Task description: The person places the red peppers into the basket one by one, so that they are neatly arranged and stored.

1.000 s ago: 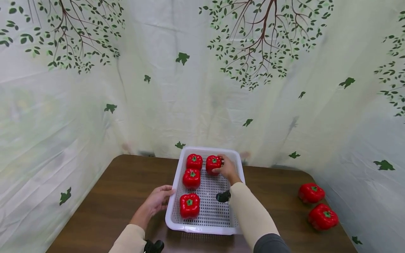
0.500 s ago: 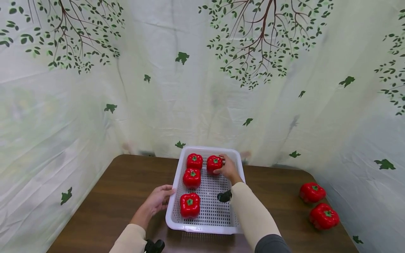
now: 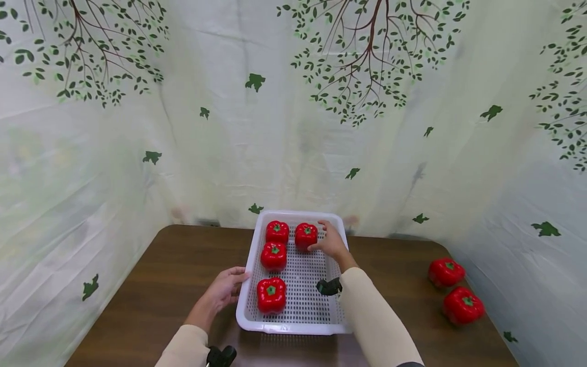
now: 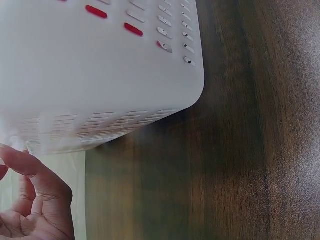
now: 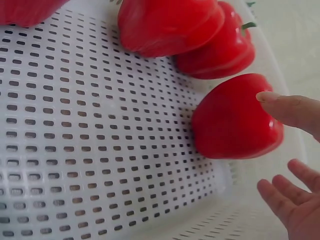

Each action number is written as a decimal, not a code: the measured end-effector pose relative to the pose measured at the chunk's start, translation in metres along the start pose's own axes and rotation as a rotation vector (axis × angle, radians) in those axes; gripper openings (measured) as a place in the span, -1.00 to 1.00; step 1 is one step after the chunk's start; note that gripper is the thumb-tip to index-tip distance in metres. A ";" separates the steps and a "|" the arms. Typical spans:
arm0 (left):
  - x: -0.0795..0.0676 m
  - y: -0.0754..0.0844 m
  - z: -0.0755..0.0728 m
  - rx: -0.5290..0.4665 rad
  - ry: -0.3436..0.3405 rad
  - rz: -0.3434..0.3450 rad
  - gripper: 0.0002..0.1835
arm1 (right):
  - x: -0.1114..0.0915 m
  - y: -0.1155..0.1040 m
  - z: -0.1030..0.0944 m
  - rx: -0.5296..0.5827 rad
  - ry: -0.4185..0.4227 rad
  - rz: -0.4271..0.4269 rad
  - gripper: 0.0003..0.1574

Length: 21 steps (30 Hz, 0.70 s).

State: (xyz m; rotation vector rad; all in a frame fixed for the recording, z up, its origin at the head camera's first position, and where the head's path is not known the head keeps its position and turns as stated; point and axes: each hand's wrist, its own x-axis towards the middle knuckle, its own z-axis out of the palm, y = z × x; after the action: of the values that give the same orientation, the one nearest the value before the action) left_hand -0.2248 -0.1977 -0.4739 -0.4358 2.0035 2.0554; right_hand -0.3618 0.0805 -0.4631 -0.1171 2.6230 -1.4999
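A white perforated plastic basket (image 3: 293,330) stands on the table with several red bell peppers in it. Three of them form a column along its left side: a far pepper (image 3: 277,232), a middle pepper (image 3: 273,256) and a near pepper (image 3: 271,295). At the far right lies another bell pepper (image 3: 305,236), also close up in the right wrist view. My right hand (image 3: 334,243) is spread beside that pepper, its thumb overlapping it in the right wrist view, other fingers apart. My left hand (image 3: 224,288) pinches the basket's left rim.
Two more red bell peppers, a farther pepper (image 3: 446,272) and a nearer pepper (image 3: 463,305), lie near the right edge of the brown wooden table (image 3: 390,285). A leaf-patterned curtain (image 3: 298,127) hangs behind and at both sides.
My right hand has let go of the far-right bell pepper; its fingers have spread away to the right. My left hand stays at the basket rim. The head view has shifted slightly.
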 end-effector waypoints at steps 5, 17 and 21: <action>-0.001 0.002 0.000 0.014 -0.014 0.007 -0.59 | -0.011 -0.002 -0.011 0.021 -0.048 -0.017 0.07; 0.002 0.000 0.000 0.006 -0.037 0.013 -0.60 | -0.039 0.001 -0.042 0.088 -0.177 -0.162 -0.07; 0.002 0.000 0.000 0.021 -0.031 0.011 -0.57 | -0.051 0.006 -0.057 0.071 -0.194 -0.200 -0.11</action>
State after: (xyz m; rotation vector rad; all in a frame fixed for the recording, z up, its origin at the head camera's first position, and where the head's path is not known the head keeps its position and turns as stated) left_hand -0.2264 -0.1973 -0.4741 -0.3865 2.0125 2.0327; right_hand -0.3194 0.1382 -0.4362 -0.5053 2.4620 -1.5507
